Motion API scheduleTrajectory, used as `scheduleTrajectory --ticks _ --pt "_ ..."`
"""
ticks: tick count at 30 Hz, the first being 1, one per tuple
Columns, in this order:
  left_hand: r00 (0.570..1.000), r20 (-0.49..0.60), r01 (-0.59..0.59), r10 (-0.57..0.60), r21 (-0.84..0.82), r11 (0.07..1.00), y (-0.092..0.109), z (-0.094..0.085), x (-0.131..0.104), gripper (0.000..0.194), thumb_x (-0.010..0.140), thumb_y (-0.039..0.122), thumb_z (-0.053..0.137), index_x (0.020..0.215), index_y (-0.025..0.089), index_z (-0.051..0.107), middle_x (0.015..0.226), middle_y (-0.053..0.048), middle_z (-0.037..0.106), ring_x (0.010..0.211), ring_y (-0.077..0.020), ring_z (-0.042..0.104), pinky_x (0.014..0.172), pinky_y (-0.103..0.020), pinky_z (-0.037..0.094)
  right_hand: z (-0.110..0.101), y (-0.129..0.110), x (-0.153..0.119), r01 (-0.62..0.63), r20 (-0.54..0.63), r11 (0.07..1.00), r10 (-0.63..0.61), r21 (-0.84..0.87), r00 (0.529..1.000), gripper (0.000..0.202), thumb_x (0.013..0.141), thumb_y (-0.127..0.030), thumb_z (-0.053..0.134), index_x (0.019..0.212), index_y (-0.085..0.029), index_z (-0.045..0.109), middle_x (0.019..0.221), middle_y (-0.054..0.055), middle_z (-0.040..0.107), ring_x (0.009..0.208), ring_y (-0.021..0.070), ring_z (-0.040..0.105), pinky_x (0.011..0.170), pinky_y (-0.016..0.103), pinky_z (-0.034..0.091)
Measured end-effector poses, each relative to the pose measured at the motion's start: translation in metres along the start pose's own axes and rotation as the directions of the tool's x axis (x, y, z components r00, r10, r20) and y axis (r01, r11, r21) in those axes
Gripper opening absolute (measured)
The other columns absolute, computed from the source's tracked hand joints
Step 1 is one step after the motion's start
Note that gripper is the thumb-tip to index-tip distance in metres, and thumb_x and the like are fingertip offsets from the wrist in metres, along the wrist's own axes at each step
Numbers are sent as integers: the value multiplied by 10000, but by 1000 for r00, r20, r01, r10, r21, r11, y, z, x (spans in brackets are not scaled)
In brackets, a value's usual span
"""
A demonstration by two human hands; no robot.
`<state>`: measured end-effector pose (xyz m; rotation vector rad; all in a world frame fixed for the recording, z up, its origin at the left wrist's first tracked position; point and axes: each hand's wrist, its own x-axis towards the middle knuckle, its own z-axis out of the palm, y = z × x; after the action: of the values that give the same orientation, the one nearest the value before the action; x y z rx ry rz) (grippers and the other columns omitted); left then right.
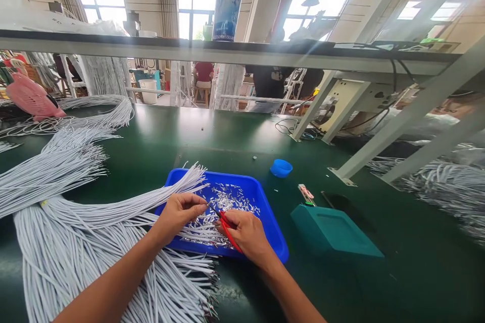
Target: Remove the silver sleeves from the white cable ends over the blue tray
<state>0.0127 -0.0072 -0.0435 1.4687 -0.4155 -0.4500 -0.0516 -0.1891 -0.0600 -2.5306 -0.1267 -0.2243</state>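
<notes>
**Fingertip Work Above a Blue Tray (pixel 278 234)**

A worker's right hand (pixel 248 237) wraps around a red-handled tool (pixel 231 239) over the tray, its dark tip just beside the left hand (pixel 180 212). There, thumb and forefinger press together in a tight pinch; whatever sits between them is too small to tell. With tip and fingertips so near, a slip of the tool could nip skin. Loose bits (pixel 223 201) of bright metal lie scattered below, and anything dropped could vanish among them. White wires (pixel 136 207) reach over the tray's left edge; a snagging forearm might drag the bunch and spill bits. The tool's long axis runs diagonally, handles toward the worker and to the right, tip pointing away and left. The bunch extends rightward, its loose ends above the tray's far left corner.
</notes>
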Motion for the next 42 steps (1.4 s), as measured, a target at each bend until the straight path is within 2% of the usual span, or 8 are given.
scheduleTrajectory --ticks 7,14,19,24,28,34,37,42 --pt "979 -127 -113 157 299 948 -6 5 0 262 707 341 680 821 105 666 710 -40 609 622 -117 507 568 -221 388 8 1 2 -85 -26 996 86 42 996 438 791 -417 478 487 -165 289 487 -21 386 491 99 317 503 263 149" --pt "992 66 113 -112 -26 993 -4 1 1 370 701 458 655 698 92 599 564 -12 558 421 -63 430 437 -197 255 20 0 5 -29 -35 997 32 66 999 349 758 -314 515 493 -169 341 528 -13 461 519 110 400 509 239 213" --pt "989 -18 139 -144 -171 975 -5 1 3 416 623 496 698 701 104 583 537 9 540 403 -49 392 434 -189 229 14 9 8 -2 -113 983 23 181 993 194 725 -343 586 612 -187 610 703 44 627 696 195 554 616 272 374" --pt "995 29 100 -98 -63 993 -4 4 0 404 591 491 701 650 106 596 506 2 527 414 -62 373 441 -209 235 12 2 10 -107 -54 754 185 648 981 385 684 -535 622 835 -189 699 734 53 649 695 212 578 624 293 426" --pt "991 95 94 -91 -20 995 -9 6 -2 310 580 417 685 581 118 600 453 13 500 391 -70 364 429 -219 246 26 -2 8 -120 -11 659 191 742 982 406 654 -571 645 721 -172 676 589 30 572 560 171 515 548 283 403" --pt "990 -109 114 -91 220 969 -16 8 -3 176 604 281 638 555 113 620 486 -1 538 468 -111 450 456 -221 296 33 -9 -1 153 -410 883 48 444 911 262 734 -429 612 597 -206 603 649 67 580 682 206 513 678 339 413" --pt "999 -34 -11 20 233 972 -9 7 -5 149 632 256 653 624 108 641 571 -7 574 534 -112 477 514 -220 338 24 -14 1 55 -250 741 155 669 956 301 784 -444 543 601 -207 507 598 27 492 588 163 458 563 298 405" --pt "991 40 -137 131 241 961 -3 1 -1 191 626 276 731 680 113 649 680 -17 581 604 -106 482 566 -211 359 6 -3 10 -55 -36 258 334 965 942 397 704 -482 630 562 -200 390 543 -35 364 504 105 375 482 244 343"
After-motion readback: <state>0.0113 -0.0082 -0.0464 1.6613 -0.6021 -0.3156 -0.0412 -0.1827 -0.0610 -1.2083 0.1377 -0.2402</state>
